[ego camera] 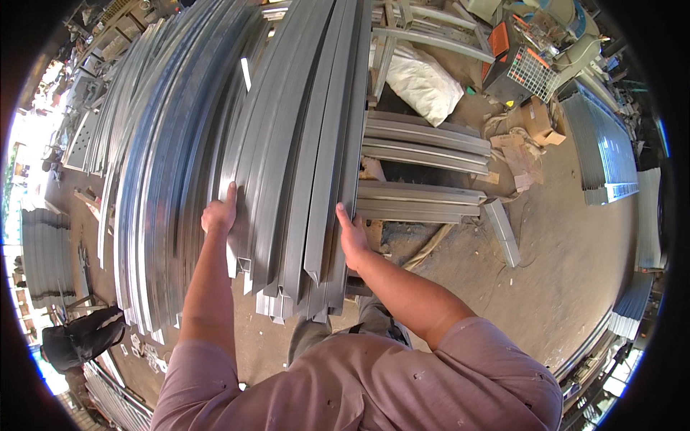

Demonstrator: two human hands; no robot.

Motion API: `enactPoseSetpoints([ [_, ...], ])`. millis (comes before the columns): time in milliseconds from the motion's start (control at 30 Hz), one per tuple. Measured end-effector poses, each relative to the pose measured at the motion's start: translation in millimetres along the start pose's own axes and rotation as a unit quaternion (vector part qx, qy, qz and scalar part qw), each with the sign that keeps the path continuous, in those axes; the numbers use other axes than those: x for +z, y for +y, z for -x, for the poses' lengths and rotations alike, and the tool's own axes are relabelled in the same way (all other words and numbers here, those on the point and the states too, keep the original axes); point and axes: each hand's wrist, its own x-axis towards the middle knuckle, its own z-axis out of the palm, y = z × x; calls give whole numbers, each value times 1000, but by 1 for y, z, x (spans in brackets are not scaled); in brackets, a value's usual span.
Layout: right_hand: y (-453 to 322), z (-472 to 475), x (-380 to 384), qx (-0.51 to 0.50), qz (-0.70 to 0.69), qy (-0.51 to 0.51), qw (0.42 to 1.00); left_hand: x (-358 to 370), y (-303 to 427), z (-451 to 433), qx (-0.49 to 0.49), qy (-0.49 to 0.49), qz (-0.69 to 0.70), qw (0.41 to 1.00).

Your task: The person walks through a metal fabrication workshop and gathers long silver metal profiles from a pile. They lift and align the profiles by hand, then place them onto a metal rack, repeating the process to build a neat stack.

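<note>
Long grey metal profiles lie side by side in a stack before me, their near ends uneven and close to my legs. My left hand grips the stack's left side, thumb extended along a profile and fingers curled. On the opposite side, my right hand holds the outer profile, with its thumb on top and its other fingers partly hidden. Open channel ends and a box-shaped end show at the front. What supports the stack beneath is mostly hidden.
Shinier metal profiles lie close on the left. To the right, shorter profiles extend sideways, near a white sack and a cardboard box. A loose metal piece rests on the floor. Corrugated sheets stand far right.
</note>
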Motion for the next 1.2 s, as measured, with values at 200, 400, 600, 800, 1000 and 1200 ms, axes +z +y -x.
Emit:
enactPoseSetpoints([
  [200, 8, -26, -13, -87, 18, -12, 996, 14, 5, 55, 243, 208, 46, 946],
  [400, 15, -31, 9, -183, 79, 54, 978, 24, 54, 99, 330, -28, 149, 932],
  [600, 7, -33, -5, -136, 66, -29, 988, 28, 130, 161, 258, 49, -38, 964],
  [800, 7, -35, -11, -100, -14, -90, 991, 32, 144, 178, 280, 59, -48, 957],
  [1000, 9, -37, -10, -91, -21, -97, 991, 37, 116, 197, 307, 54, -72, 947],
  [1200, 16, -47, -9, -97, -23, -107, 989, 36, 115, 197, 322, 57, -71, 942],
])
